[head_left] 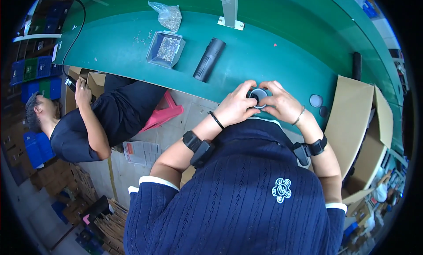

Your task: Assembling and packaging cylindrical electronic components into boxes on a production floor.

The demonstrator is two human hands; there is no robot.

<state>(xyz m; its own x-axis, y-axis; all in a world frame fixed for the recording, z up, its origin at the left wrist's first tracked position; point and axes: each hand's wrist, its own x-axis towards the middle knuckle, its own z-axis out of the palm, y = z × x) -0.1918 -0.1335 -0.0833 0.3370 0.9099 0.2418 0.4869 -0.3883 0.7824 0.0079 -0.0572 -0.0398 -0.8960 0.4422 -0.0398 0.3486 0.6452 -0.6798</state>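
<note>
At the near edge of the green bench, my left hand (pixel 240 103) and my right hand (pixel 284 102) close round a short round part (pixel 259 94) with a pale grey rim and a dark inside. Fingers and thumbs of both hands press on its edge, and much of its side is hidden by them. To the right of my right hand lie a grey round cap (pixel 315 100) and a smaller dark disc (pixel 324 111). Farther off to the left, a black cylinder with a perforated end (pixel 209 60) lies on its side.
A clear plastic bin (pixel 166 50) of small metal pieces stands left on the bench (pixel 264 52), a plastic bag (pixel 169 17) of similar pieces behind it. An open cardboard box (pixel 348 122) is close on the right. On the left, a co-worker (pixel 110 114) holds a corded black tool.
</note>
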